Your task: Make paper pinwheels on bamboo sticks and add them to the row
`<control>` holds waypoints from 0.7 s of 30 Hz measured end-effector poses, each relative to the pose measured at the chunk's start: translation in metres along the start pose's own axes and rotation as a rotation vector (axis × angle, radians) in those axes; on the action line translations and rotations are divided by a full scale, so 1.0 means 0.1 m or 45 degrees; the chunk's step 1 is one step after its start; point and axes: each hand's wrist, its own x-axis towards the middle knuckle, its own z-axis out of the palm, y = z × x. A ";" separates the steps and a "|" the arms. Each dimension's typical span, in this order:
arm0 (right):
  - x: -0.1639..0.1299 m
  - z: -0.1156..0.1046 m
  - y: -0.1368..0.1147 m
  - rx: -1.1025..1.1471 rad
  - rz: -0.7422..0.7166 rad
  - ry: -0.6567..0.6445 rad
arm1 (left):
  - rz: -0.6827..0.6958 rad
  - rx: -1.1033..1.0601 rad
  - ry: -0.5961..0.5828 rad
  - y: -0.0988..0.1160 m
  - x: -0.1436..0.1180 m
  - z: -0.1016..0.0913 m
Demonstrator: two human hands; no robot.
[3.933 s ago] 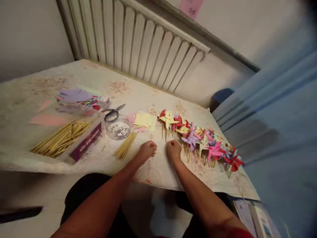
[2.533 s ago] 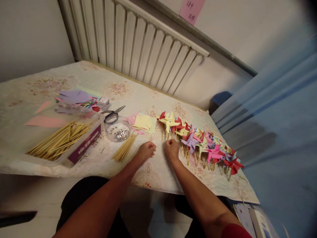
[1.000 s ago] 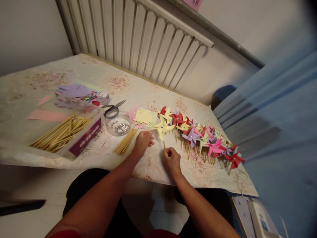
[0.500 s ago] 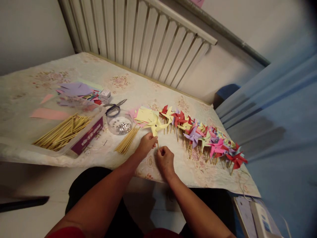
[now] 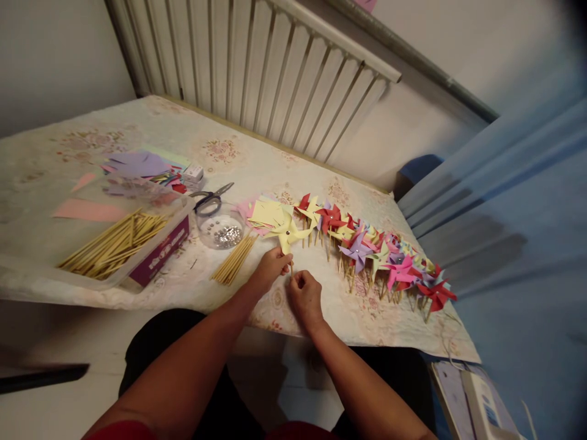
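A yellow paper pinwheel point(image 5: 290, 230) on a thin wooden stick stands just above the table's near edge. My right hand point(image 5: 304, 297) pinches the lower end of its stick. My left hand point(image 5: 270, 269) grips the stick right under the yellow blades, fingers closed. To the right lies a long row of finished pinwheels point(image 5: 376, 253) in red, yellow, purple and pink, sticks pointing towards me. A small bundle of loose sticks point(image 5: 233, 261) lies just left of my left hand.
A clear round dish of silver pins point(image 5: 222, 229), scissors point(image 5: 209, 200), yellow paper squares point(image 5: 266, 212), a box of sticks point(image 5: 120, 244) and coloured paper scraps point(image 5: 140, 169) lie on the patterned tablecloth point(image 5: 68, 153). A radiator point(image 5: 257, 73) runs behind; blue fabric point(image 5: 518, 244) hangs at right.
My right hand pulled the yellow pinwheel out of the row's left end and drew it towards me. My left hand came up and closed on its stick.
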 end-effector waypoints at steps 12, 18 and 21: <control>0.33 -0.30 -0.09 0.515 0.324 -0.059 | 0.063 0.021 -0.066 0.01 0.03 -0.03; 0.82 -0.59 -0.14 0.791 0.374 0.042 | 0.062 0.085 -0.080 0.00 0.04 -0.01; 0.97 -0.62 -0.19 0.779 0.351 0.004 | 0.075 0.141 -0.068 -0.02 0.06 -0.01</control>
